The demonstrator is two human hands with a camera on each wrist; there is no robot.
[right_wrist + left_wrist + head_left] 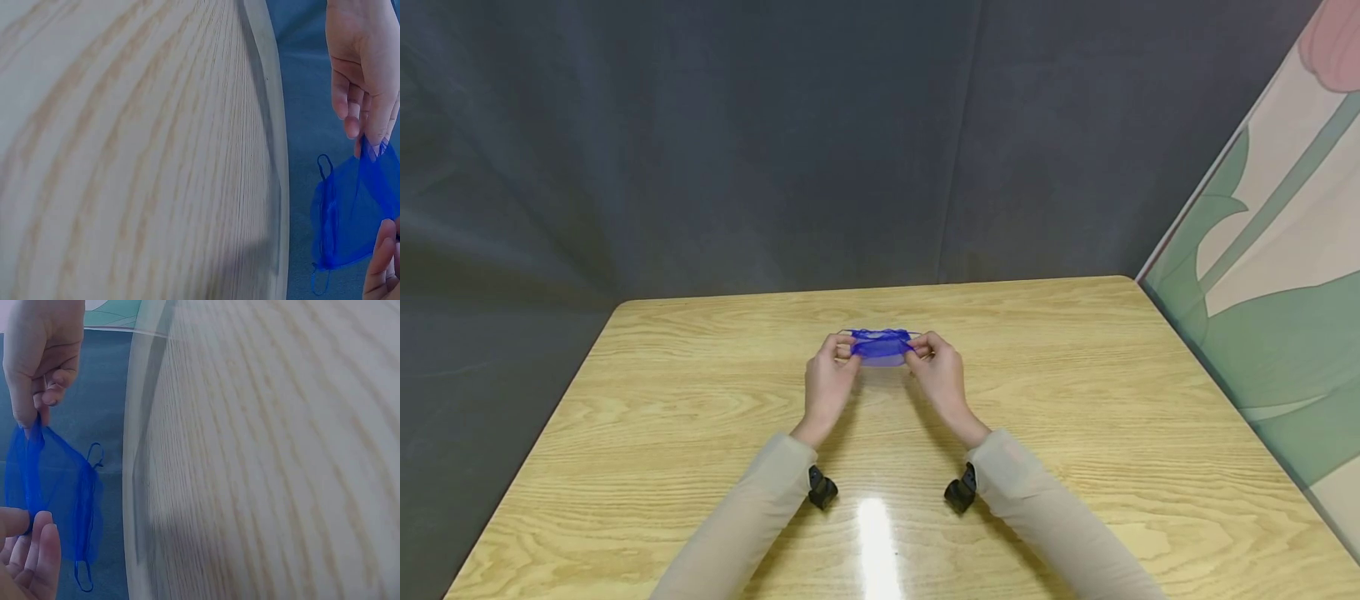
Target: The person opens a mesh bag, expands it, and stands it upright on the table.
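- Bag [882, 347], sheer blue, held above the worktop [700, 417], off its middle toward 12 o'clock.
- Left hand [830, 382] at the bag's 9 o'clock, right hand [943, 377] at 3; both pinch fabric.
- Risk: uneven pull could tear thin mesh; slack drawstring [82, 519] could tangle.
- Worktop edge at 12, curtain [790, 167] beyond; ample room toward 9 and 3.

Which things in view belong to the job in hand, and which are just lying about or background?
Job: sheer blue bag; left hand and right hand, both pinching it.
Background: table, dark curtain, flowered panel, wrist cameras.
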